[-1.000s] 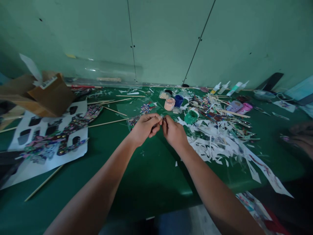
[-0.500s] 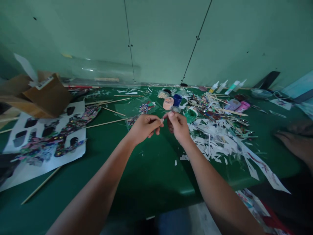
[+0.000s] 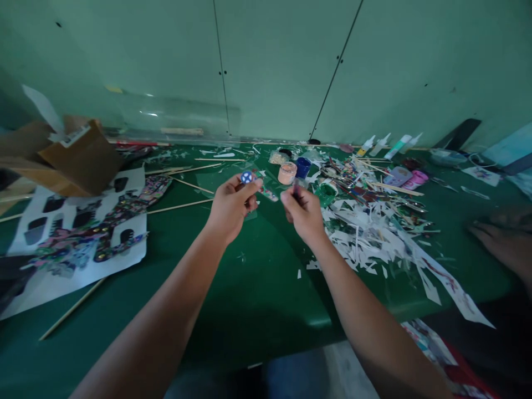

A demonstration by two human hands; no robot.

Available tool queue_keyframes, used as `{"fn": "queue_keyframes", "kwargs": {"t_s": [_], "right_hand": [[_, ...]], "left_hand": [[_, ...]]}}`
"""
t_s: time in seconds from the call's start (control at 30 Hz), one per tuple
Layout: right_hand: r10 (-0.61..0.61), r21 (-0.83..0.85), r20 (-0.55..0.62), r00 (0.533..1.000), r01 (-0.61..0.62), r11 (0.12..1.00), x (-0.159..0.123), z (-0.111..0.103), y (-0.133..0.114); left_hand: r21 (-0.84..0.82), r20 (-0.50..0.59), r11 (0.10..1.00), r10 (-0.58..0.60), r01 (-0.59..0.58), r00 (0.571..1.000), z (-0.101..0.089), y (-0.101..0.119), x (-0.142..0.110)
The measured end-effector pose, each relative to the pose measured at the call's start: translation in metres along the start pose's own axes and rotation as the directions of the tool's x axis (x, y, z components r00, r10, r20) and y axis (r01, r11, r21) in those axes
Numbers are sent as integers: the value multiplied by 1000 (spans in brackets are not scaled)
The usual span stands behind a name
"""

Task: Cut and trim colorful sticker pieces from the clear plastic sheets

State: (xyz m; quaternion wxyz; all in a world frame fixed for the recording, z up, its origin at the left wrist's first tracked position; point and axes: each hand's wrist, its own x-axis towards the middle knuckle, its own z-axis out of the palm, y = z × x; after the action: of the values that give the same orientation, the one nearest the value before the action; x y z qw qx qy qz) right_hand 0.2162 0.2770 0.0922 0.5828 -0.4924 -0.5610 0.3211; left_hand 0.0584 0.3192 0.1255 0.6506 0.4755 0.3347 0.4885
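My left hand (image 3: 233, 206) is closed in a pinch around a small flat patterned strip (image 3: 269, 193). Above the thumb shows its round blue end with a white pattern, and the multicoloured part sticks out to the right. Just right of the strip, my right hand (image 3: 302, 208) has thumb and fingertips pressed together; a dark bit shows at the fingers, too blurred to name. A jar of peach paint (image 3: 287, 173), a jar of blue paint (image 3: 302, 167) and a jar of green paint (image 3: 326, 194) stand beyond and beside my right hand.
White paper scraps (image 3: 361, 238) cover the table's right half, with brushes and sticks behind them. Small glue bottles (image 3: 380, 145) stand near the wall. At left are a cardboard box (image 3: 78, 160) and a printed sheet (image 3: 124, 266). Another person's hand (image 3: 501, 241) rests at far right.
My left hand has shifted slightly left and turned, so the patterned strip with its blue end now shows. The hands are a little farther apart; my right hand stays closed.
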Motion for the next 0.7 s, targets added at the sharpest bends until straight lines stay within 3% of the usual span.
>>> {"fn": "queue_keyframes", "kwargs": {"t_s": [0.1, 0.2, 0.27, 0.33, 0.4, 0.53, 0.7], "right_hand": [[-40, -10, 92, 995, 41, 999, -5, 8, -5], [-70, 39, 106, 992, 66, 997, -10, 14, -8], [-104, 66, 98, 990, 98, 993, -11, 15, -8], [-132, 52, 86, 987, 128, 990, -11, 13, -8], [-142, -48, 52, 988, 145, 988, -9, 9, -8], [-110, -247, -29, 994, 99, 964, -2, 2, -9], [-87, -56, -68, 994, 83, 995, -2, 2, -9]], "left_hand": [[-92, -10, 996, 4, -5, 1000, 10, -9, -4], [93, 49, 990, 98, -102, 994, 15, -12, -8], [199, 6, 958, 210, -207, 978, 14, -12, -8], [192, -77, 947, 275, -257, 958, 11, -11, -6], [118, -131, 959, 273, -258, 953, 6, -10, -2], [85, -86, 970, 235, -228, 968, 5, -8, 0], [177, 3, 958, 227, -224, 974, 12, -5, -8]]}}
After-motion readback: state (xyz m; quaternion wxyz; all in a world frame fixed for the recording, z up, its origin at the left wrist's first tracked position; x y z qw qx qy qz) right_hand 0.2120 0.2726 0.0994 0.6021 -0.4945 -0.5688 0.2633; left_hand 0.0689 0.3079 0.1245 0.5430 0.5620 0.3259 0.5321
